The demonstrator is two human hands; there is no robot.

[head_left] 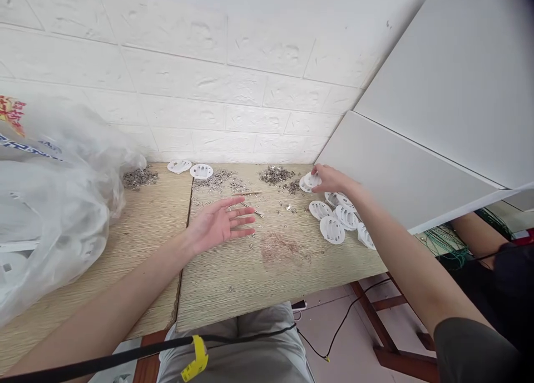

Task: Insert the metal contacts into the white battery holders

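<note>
My left hand (214, 223) is held palm up over the middle of the table, fingers spread, with nothing in it. Just beyond its fingers lie a thin stick (247, 193) and a slim metal tool (253, 209), perhaps tweezers. At the back right, my right hand (329, 178) has its fingers closed on the edge of a round white plastic disc (311, 180) with slots. Another such disc lies partly under it. Several more white discs (332, 230) with small metal pieces lie in a loose group beside my right forearm.
Heaps of small metal parts (276, 174) lie along the white brick wall (187, 110). Two white discs (201, 172) rest at the back left. A clear plastic bag (54, 205) fills the left side. A grey panel (417, 166) stands at right; beyond it shows another person's arm (479, 233).
</note>
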